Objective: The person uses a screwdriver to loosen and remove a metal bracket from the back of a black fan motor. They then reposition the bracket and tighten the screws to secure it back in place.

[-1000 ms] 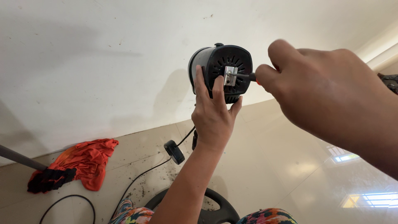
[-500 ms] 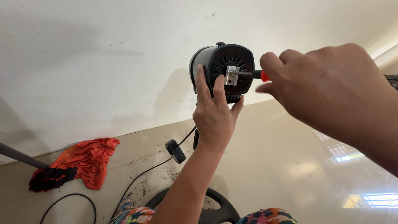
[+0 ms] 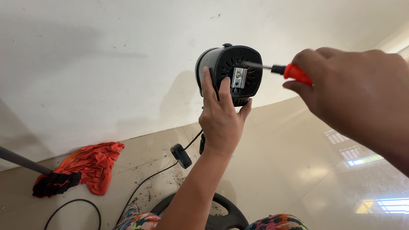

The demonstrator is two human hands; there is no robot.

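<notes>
A black motor housing [image 3: 232, 70] is held up in the upper centre of the frame, clasped from below by the left hand [image 3: 221, 117], fingers spread over its vented rear face. A small metal bracket [image 3: 238, 78] with a screw is seen on that face. At the upper right, an orange-handled screwdriver [image 3: 289, 71] is clenched in the right hand [image 3: 353, 89], its shaft aimed at the housing beside the bracket. Lower left, an orange cloth [image 3: 91, 164] is seen on the tiled floor [image 3: 298, 170], with a black cable [image 3: 149, 181] nearby.
</notes>
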